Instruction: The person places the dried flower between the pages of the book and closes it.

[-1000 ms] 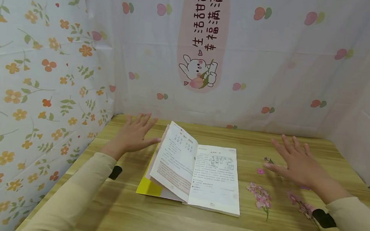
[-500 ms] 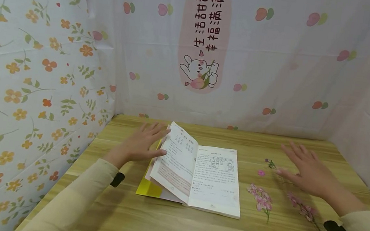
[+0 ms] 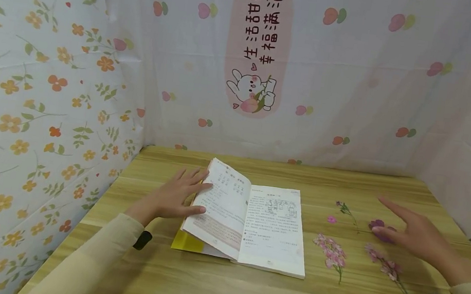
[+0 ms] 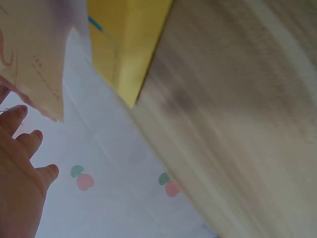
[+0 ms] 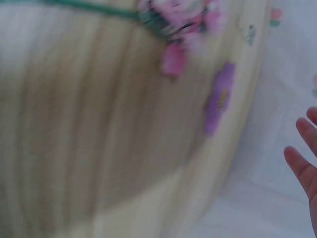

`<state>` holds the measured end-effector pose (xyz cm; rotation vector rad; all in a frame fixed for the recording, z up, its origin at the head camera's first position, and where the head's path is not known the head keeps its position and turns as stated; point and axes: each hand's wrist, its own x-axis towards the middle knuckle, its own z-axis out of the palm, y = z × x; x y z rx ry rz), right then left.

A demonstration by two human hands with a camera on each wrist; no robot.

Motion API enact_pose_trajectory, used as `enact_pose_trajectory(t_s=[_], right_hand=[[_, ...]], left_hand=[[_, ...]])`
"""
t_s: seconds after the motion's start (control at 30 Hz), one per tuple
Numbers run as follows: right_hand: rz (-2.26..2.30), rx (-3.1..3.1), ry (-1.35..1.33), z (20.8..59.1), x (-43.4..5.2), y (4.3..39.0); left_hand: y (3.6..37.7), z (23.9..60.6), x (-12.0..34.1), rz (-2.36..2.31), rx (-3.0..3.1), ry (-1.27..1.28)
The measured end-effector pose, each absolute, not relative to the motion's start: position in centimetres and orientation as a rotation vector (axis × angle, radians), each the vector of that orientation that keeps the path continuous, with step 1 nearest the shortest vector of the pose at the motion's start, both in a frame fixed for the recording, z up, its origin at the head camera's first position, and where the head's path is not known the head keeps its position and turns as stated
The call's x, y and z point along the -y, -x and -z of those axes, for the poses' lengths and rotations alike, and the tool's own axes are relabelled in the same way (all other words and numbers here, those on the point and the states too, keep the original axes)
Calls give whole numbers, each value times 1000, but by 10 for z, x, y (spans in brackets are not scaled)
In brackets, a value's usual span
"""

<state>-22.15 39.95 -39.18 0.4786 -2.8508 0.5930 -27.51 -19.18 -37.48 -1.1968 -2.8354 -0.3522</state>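
An open book (image 3: 271, 230) with printed white pages lies on the table, its yellow cover (image 3: 188, 242) showing under the left side. Its left-hand pages (image 3: 224, 204) stand raised at a slant. My left hand (image 3: 172, 195) is at their outer edge, fingers spread and relaxed, fingertips and thumb overlapping the page. In the left wrist view the fingers (image 4: 27, 144) are close to the raised page (image 4: 37, 59). My right hand (image 3: 422, 241) is held with loosely extended fingers near a purple flower (image 3: 381, 231), whose right part it hides. It holds nothing.
Right of the book lie a pink blossom sprig (image 3: 330, 252), a second pink sprig (image 3: 388, 266) on a longer stem, a small pink flower (image 3: 331, 219) and a thin green stem with small purple blooms (image 3: 344, 208). A patterned cloth (image 3: 337, 105) hangs behind the wooden table (image 3: 217, 292).
My left hand has moved right, from beside the book onto the edge of its raised pages. My right hand has drawn back to the right and down, uncovering the purple flower and thin stem.
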Motion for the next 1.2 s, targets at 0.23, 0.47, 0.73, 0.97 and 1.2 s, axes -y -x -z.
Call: enact_pose_trajectory(t_s=[0.23,0.47,0.73,0.97,1.2], right_hand=[[-758,2834,-376,409,-419,221],[-795,2880,-284,421,-434,226],[-832,2959,-175,429,-445,232],[-869,3016,-128,435,-455,237],[-852,3032,-115,438,-455,239]], left_hand=[[273,386,198,267,2877,1183],[271,399,202,124,2879,1186],[272,413,204,111,2918,1179],[270,419,204,94,2943,1207],[272,426,202,49,2980,1200]])
